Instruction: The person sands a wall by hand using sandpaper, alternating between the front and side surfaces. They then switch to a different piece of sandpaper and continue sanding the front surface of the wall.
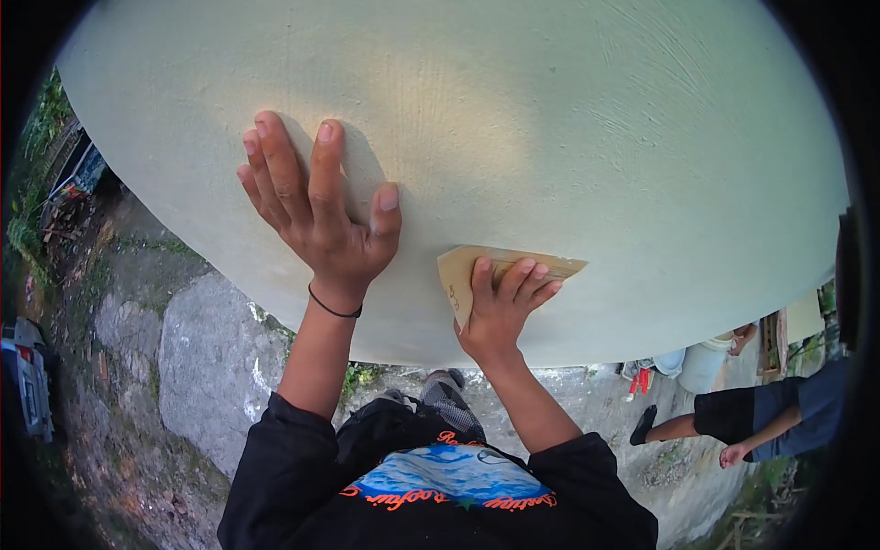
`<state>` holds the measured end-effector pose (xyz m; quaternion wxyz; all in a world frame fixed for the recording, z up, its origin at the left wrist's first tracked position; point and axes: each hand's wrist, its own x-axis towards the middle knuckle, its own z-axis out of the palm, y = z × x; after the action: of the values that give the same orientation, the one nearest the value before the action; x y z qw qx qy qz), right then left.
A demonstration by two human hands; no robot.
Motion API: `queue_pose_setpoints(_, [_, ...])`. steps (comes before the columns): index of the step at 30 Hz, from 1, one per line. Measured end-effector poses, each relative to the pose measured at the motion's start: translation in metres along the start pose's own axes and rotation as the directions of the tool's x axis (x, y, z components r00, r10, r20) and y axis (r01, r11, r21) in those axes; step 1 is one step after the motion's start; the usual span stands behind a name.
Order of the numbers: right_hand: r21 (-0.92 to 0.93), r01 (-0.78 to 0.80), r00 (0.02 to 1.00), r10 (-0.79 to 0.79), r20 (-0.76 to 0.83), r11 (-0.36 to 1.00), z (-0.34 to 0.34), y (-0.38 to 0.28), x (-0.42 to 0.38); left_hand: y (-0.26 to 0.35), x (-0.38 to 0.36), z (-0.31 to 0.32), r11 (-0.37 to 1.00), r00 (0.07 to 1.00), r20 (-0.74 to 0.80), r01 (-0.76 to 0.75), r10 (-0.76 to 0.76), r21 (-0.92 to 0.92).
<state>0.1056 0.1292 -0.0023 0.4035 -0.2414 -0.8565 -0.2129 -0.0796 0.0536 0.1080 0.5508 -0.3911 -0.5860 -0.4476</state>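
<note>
A broad, pale greenish-white curved surface (pixel 587 119) fills most of the view, with streaks and small ridges at its upper right. My left hand (pixel 321 197) lies against it with fingers spread, holding nothing; a thin dark band circles that wrist. Lower and to the right, my right hand (pixel 506 302) presses a folded tan sheet of sandpaper (pixel 456 280) to the same surface, fingers over its face and the thumb side partly hidden. Faint printing shows on the sheet's left part.
Another person (pixel 770 417) in dark shorts stands at the right. Near them are a white bucket (pixel 704 365) and something with red handles (pixel 640 381). Rough concrete ground (pixel 215 353) lies below, and a parked vehicle (pixel 29 380) is at the far left.
</note>
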Motion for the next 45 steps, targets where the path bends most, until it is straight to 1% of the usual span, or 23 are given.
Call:
queue_pose_setpoints(2, [-0.002,0.003,1.0,-0.003,0.01,1.0,-0.003,0.022,-0.011,-0.001,0.001,-0.001,1.0,1.0,0.0,-0.007,0.007,-0.017])
queue_pose_setpoints(6, [0.149,-0.331,0.907,0.358,-0.22,0.932,-0.047,0.075,0.041,-0.002,-0.001,-0.002,1.0,0.999,0.026,-0.026,0.027,-0.009])
queue_pose_setpoints(9, [0.206,-0.385,0.861,0.43,-0.272,0.9,-0.067,0.067,0.085,-0.002,0.0,-0.001,0.999,0.999,0.007,-0.052,0.052,-0.007])
queue_pose_setpoints(11, [0.084,-0.233,0.93,0.247,-0.272,0.969,-0.04,0.043,0.067,0.0,0.002,-0.002,0.999,0.999,0.004,-0.035,0.035,-0.007])
queue_pose_setpoints(12, [0.165,-0.188,0.951,0.222,-0.215,0.968,-0.026,0.027,0.043,0.001,0.002,-0.003,0.999,0.999,0.003,-0.039,0.039,-0.017])
queue_pose_setpoints(14, [0.055,-0.101,0.987,0.107,-0.123,0.993,0.008,0.015,-0.017,0.002,0.002,-0.003,0.999,0.999,0.017,-0.037,0.037,-0.021])
queue_pose_setpoints(16, [0.113,-0.085,0.994,0.092,-0.059,0.99,-0.003,0.029,-0.029,0.001,0.003,-0.004,0.998,0.999,0.015,-0.049,0.049,-0.03])
queue_pose_setpoints(20, [0.173,-0.302,0.902,0.34,-0.265,0.937,-0.044,0.079,0.04,0.002,0.001,-0.003,0.999,0.999,0.028,-0.044,0.045,-0.013])
queue_pose_setpoints(23, [0.149,-0.365,0.865,0.394,-0.31,0.919,-0.065,0.068,0.089,0.002,0.001,-0.004,0.999,0.999,0.03,-0.041,0.041,-0.008])
queue_pose_setpoints(24, [0.031,-0.297,0.906,0.292,-0.307,0.954,-0.052,0.056,0.084,0.002,0.001,-0.004,0.999,0.999,0.027,-0.04,0.04,-0.013])
queue_pose_setpoints(28, [-0.004,-0.091,0.989,0.09,-0.117,0.996,0.003,0.013,-0.006,0.001,0.0,-0.006,0.999,0.999,0.024,-0.043,0.044,-0.024])
queue_pose_setpoints(31, [0.033,-0.098,0.994,0.1,-0.043,0.995,-0.012,0.029,-0.014,0.0,0.001,-0.006,0.999,0.999,0.021,-0.044,0.044,-0.028])
queue_pose_setpoints(32, [0.17,-0.176,0.97,0.201,-0.138,0.97,-0.015,0.043,-0.004,0.0,0.001,-0.006,0.998,0.999,0.019,-0.05,0.05,-0.031])
queue_pose_setpoints(33, [0.153,-0.23,0.937,0.261,-0.233,0.961,-0.027,0.058,0.02,0.0,0.0,-0.006,0.998,0.998,0.019,-0.053,0.054,-0.035])
queue_pose_setpoints(34, [0.152,-0.29,0.903,0.323,-0.284,0.945,-0.043,0.071,0.044,0.0,0.0,-0.006,0.998,0.999,0.02,-0.05,0.05,-0.034])
queue_pose_setpoints(35, [0.248,-0.367,0.847,0.433,-0.31,0.896,-0.059,0.073,0.069,0.0,0.001,-0.006,0.998,0.999,0.018,-0.049,0.049,-0.032])
queue_pose_setpoints(36, [0.248,-0.37,0.848,0.435,-0.304,0.895,-0.064,0.072,0.079,0.0,0.0,-0.007,0.998,0.999,0.016,-0.049,0.049,-0.031])
queue_pose_setpoints(38, [0.187,-0.357,0.849,0.402,-0.344,0.915,-0.064,0.065,0.092,-0.001,0.001,-0.006,0.998,0.999,0.012,-0.049,0.05,-0.036])
queue_pose_setpoints(39, [0.096,-0.307,0.895,0.322,-0.309,0.947,-0.053,0.054,0.081,0.0,0.0,-0.005,0.998,0.999,0.005,-0.047,0.047,-0.041])
queue_pose_setpoints(40, [0.105,-0.24,0.921,0.26,-0.291,0.965,-0.037,0.038,0.065,-0.001,0.0,-0.004,0.998,0.999,0.009,-0.044,0.044,-0.043])
queue_pose_setpoints(42, [0.074,-0.168,0.965,0.179,-0.192,0.983,0.0,0.016,0.007,-0.002,0.0,-0.003,0.997,0.998,-0.007,-0.057,0.057,-0.051])
queue_pose_setpoints(43, [-0.009,-0.121,0.992,0.121,-0.036,0.993,0.0,0.02,-0.017,-0.002,0.0,-0.003,0.997,0.998,-0.009,-0.056,0.056,-0.052])
queue_pose_setpoints(45, [-0.014,-0.103,0.994,0.103,-0.035,0.995,-0.01,0.039,-0.013,-0.003,0.0,-0.004,0.997,0.998,-0.004,-0.07,0.07,-0.04])
